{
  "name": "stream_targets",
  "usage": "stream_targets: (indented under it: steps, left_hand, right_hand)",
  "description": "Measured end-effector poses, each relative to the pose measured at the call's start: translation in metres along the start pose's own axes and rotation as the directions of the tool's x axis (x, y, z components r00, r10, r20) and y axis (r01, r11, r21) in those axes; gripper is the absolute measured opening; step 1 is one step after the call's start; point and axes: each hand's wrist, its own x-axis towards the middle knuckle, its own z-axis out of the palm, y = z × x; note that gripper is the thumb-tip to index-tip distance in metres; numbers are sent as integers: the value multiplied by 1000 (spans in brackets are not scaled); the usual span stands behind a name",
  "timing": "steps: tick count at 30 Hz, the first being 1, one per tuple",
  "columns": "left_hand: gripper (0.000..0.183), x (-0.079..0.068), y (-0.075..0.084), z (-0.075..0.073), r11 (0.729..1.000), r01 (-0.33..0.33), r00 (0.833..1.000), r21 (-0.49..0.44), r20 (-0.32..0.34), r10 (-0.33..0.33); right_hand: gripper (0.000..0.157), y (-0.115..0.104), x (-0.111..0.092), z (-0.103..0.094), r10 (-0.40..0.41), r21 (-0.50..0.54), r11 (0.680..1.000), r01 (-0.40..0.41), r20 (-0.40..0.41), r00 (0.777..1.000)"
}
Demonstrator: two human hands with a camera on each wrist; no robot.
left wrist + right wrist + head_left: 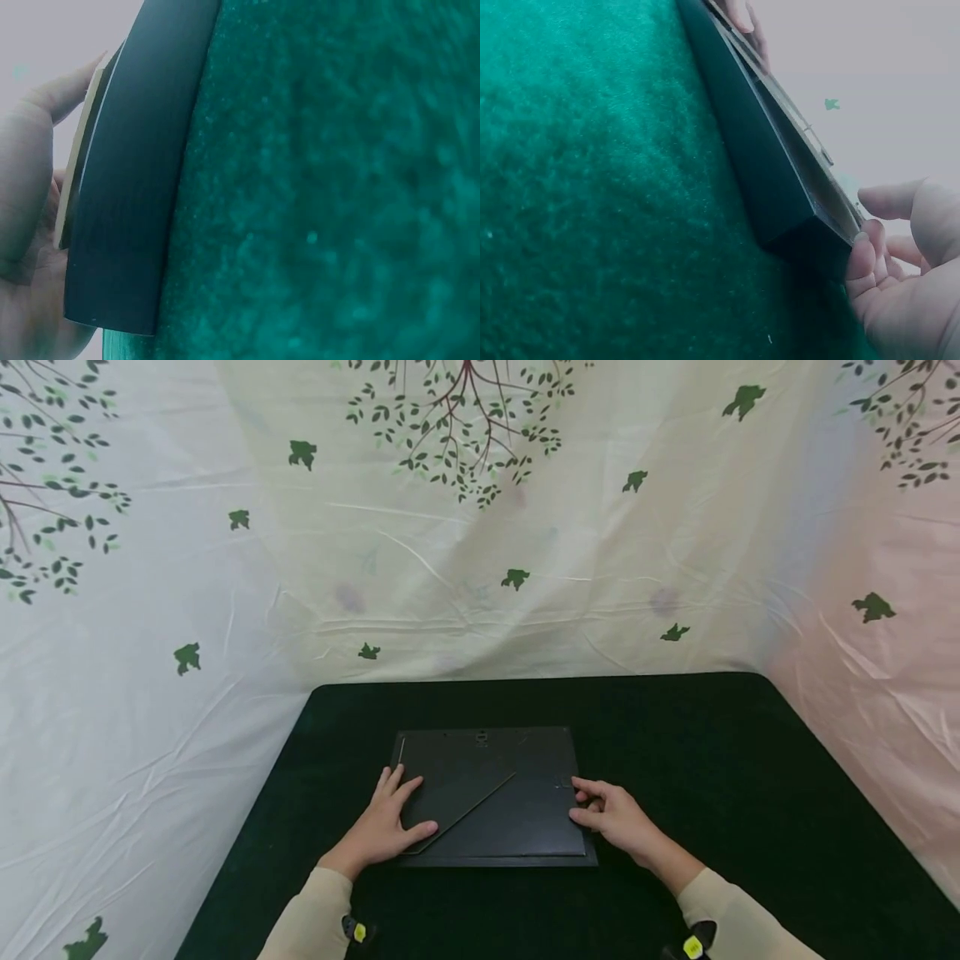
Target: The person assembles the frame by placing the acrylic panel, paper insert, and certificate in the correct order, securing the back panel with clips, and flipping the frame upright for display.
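A black picture frame (517, 862) lies face down in front of me. Its dark backboard (525, 818) faces up, and a pale-edged stand flap (480, 802) runs diagonally across it. On the backboard's left part rests my left hand (393, 818), fingers spread and thumb across the flap's lower end. At the right edge, my right hand (611, 814) has its fingers curled and holds the backboard's edge between thumb and fingers. In the right wrist view, a narrow gap shows between backboard and frame wall (757, 180), with fingertips (862, 255) right at the corner.
Dark green cloth covers the table (697, 752), which extends around the frame on all sides. A pale curtain (442, 560) printed with leaves and branches hangs behind the table and along both sides.
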Motion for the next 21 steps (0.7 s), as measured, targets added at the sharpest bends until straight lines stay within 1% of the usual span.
stream_targets:
  steps: [3,7,11,16,21]
  left_hand:
    - [90,0,-1,1,1000,1,1000,3,-1,-1]
    - [91,0,-1,2,1000,3,1000,8,-3,-3]
    - [91,0,-2,2,1000,1,1000,2,-4,-1]
    - [91,0,-2,2,1000,-3,1000,3,-8,3]
    - [90,1,-2,2,1000,3,1000,6,-6,-3]
  right_hand:
    - [63,2,-1,1,-16,-62,998,16,-8,1000]
    - [63,4,-1,2,-58,-138,989,56,-8,998]
    - [63,5,-2,3,-76,-171,983,74,-10,997]
    - [65,7,-1,3,-71,-160,985,67,-19,997]
    - [82,9,2,5,-40,-98,995,37,-31,999]
